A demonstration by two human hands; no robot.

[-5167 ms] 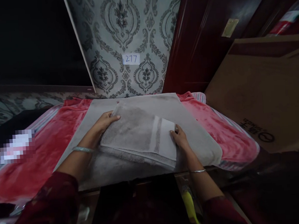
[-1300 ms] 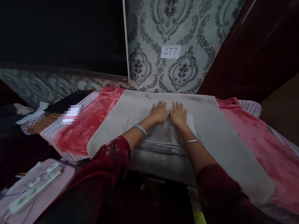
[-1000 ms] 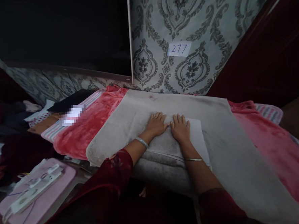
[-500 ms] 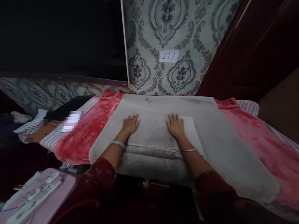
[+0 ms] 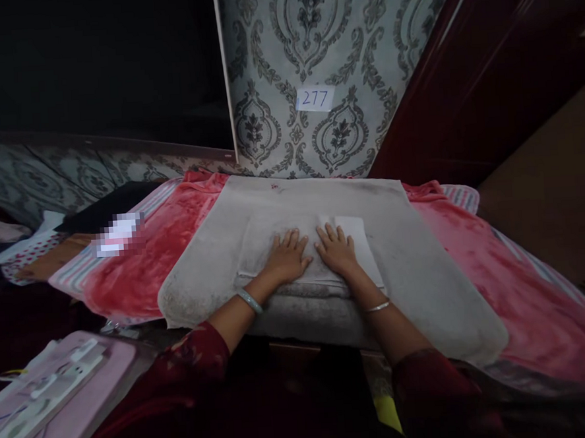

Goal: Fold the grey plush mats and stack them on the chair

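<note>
A folded grey cloth [image 5: 259, 244] lies on a larger pale grey mat [image 5: 191, 265], its layered fold edge facing me. My left hand [image 5: 289, 257] rests palm down on the cloth with its fingers spread. Close beside it, my right hand [image 5: 337, 249] also lies flat on the cloth, fingers apart. A white flat section [image 5: 366, 247] shows along the cloth's right side, partly under my right hand. I cannot tell whether it is paper or part of the cloth.
Under the mat spreads a red and pink plush blanket [image 5: 150, 247] with striped edges. A white power strip [image 5: 50, 399] lies on a pink surface [image 5: 117, 349] at lower left. Behind stand a large dark screen [image 5: 95, 66] and a patterned wall with a "277" label [image 5: 315, 98].
My left hand has slid right across the folded cloth, close to my right hand. My right hand stays near the white section. The camera view has shifted slightly.
</note>
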